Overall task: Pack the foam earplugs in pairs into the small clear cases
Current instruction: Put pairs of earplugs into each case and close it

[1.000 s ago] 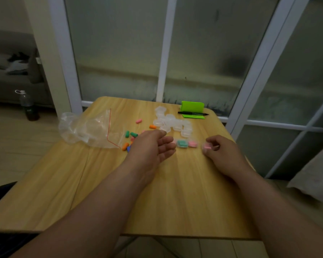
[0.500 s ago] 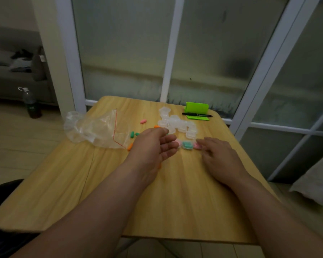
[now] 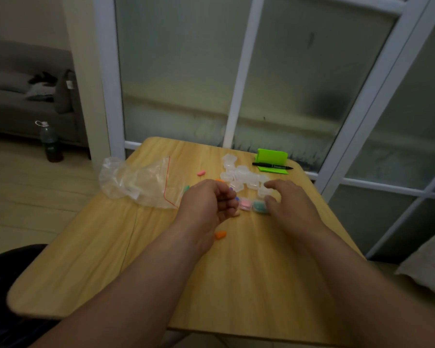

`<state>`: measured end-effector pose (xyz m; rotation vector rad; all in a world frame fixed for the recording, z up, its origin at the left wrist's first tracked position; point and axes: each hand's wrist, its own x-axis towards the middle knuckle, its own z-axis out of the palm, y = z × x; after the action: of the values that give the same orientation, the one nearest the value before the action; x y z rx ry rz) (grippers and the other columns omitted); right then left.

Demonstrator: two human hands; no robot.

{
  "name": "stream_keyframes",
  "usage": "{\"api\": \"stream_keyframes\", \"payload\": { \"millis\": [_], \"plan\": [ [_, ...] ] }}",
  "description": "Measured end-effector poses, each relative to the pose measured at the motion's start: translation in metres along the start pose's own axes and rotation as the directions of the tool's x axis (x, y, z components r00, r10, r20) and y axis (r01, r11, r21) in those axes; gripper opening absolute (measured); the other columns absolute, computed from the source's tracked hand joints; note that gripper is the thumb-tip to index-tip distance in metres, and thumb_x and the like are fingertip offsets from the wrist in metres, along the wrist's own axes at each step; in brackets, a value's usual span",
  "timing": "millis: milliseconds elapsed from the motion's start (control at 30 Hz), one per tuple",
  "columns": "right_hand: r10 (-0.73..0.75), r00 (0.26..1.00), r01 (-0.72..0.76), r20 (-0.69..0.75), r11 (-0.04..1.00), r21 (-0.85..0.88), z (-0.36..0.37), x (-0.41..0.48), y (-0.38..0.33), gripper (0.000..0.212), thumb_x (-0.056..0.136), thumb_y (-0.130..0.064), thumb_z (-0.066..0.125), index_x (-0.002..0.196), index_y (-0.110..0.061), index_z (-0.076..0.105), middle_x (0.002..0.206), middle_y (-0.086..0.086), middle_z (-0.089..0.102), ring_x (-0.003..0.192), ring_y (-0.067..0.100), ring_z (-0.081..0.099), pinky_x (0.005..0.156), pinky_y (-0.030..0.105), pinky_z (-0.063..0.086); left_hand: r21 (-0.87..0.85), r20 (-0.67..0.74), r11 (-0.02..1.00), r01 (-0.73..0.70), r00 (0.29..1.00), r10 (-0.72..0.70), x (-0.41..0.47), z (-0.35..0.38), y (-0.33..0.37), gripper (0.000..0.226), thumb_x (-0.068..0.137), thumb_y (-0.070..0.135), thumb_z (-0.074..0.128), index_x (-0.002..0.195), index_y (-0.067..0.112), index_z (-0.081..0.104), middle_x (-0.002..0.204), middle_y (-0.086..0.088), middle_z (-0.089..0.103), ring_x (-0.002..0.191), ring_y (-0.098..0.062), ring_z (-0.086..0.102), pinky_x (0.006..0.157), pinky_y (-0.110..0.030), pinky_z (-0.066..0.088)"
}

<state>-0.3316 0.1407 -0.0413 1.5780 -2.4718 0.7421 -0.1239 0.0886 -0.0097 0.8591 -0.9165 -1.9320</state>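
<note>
**Both hands at the cases, grips unclear**

In the head view, motion blur softens both hands. The left hand (image 3: 209, 202), mid-frame, curls its fingers inward, and a purple earplug (image 3: 231, 189) shows at the fingertips. I cannot tell whether it is pinched or only lies behind them. The right hand (image 3: 290, 204) spreads thumb and forefinger either side of a clear case (image 3: 263, 192) at the near edge of the heap of clear cases (image 3: 244, 176); contact cannot be told. A green earplug (image 3: 186, 189) peeks out left of the left hand (mostly hidden).

Between the hands, a pink filled case (image 3: 245, 205) and a teal filled case (image 3: 259, 206) lie side by side. An orange earplug (image 3: 221, 234) lies just right of the left wrist, its long axis left to right. A pink earplug (image 3: 201, 173) above the left hand lies likewise.

The wooden table (image 3: 111, 247) also carries a crumpled plastic bag (image 3: 138, 183) at left, and a green stand (image 3: 271, 156) with a black marker (image 3: 271, 167) at its far edge. Frosted glass doors (image 3: 186, 71) stand behind. A bottle (image 3: 49, 141) and a sofa (image 3: 15, 104) are at upper left.
</note>
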Motion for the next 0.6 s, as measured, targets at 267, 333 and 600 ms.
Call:
{"api": "stream_keyframes", "payload": {
  "millis": [267, 333, 600],
  "plan": [
    [0.026, 1.0, -0.026, -0.002, 0.996, -0.089, 0.014, 0.063, -0.036, 0.056, 0.093, -0.052, 0.07, 0.14, -0.023, 0.06, 0.135, 0.004, 0.065, 0.121, 0.027, 0.062, 0.093, 0.043, 0.056, -0.048, -0.025, 0.998, 0.041, 0.999, -0.043, 0.009, -0.008, 0.009, 0.025, 0.096, 0.02, 0.045, 0.078, 0.01, 0.06, 0.064, -0.007, 0.069, 0.066, -0.022, 0.066, 0.062, -0.031, 0.05],
    [0.033, 0.999, -0.032, 0.005, 0.993, -0.111, 0.019, 0.071, -0.043, 0.061, 0.091, -0.056, 0.071, 0.142, -0.024, 0.059, 0.134, 0.003, 0.067, 0.122, 0.028, 0.063, 0.091, 0.042, 0.056, -0.039, -0.02, 0.998, 0.044, 0.999, -0.044, 0.009, -0.009, 0.012, 0.023, 0.095, 0.018, 0.046, 0.078, 0.01, 0.059, 0.062, -0.006, 0.068, 0.065, -0.021, 0.063, 0.06, -0.03, 0.05],
    [0.054, 0.999, -0.054, -0.009, 0.994, -0.097, 0.025, 0.075, -0.053, 0.046, 0.096, -0.031, 0.068, 0.141, -0.024, 0.06, 0.135, 0.006, 0.069, 0.124, 0.031, 0.063, 0.092, 0.04, 0.052, -0.026, -0.005, 0.998, 0.059, 0.998, -0.06, 0.008, -0.012, 0.014, 0.018, 0.093, 0.015, 0.05, 0.08, 0.009, 0.062, 0.063, -0.005, 0.068, 0.066, -0.02, 0.065, 0.06, -0.029, 0.052]
  ]
}}
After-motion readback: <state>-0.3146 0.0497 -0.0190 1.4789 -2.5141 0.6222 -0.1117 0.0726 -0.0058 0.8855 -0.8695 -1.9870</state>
